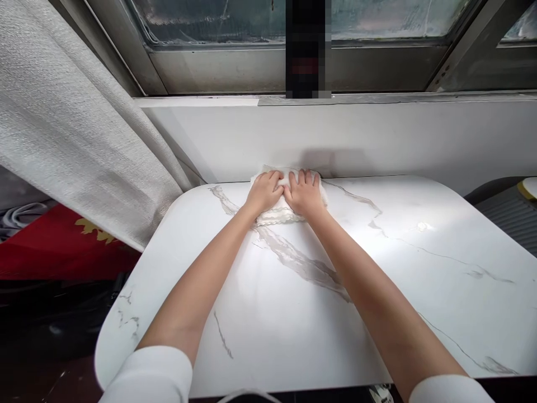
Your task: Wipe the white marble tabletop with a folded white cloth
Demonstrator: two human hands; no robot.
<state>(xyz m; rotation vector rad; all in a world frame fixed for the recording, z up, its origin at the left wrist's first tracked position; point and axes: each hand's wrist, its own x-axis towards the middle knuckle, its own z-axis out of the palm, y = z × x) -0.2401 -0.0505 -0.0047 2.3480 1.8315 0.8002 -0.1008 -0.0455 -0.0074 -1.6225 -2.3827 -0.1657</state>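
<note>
A white cloth (282, 215) with a ruffled near edge lies bunched on the marble-patterned tabletop (260, 313), close against the wall at the far edge. My left hand (265, 193) rests on the cloth's left part, its fingers bent and close together around the fabric. Pressed on the right part is my right hand (305, 193), flat with fingers spread. Both thumbs point inward and nearly meet. Some of the cloth is hidden under my palms.
A pale curtain (84, 112) hangs at the left, reaching the table's corner. Below it lies a red cloth with yellow marks (71, 246). A metal-framed window (218, 70) stands above the white wall (235, 134). At the right edge sits a dark ribbed object (503, 210).
</note>
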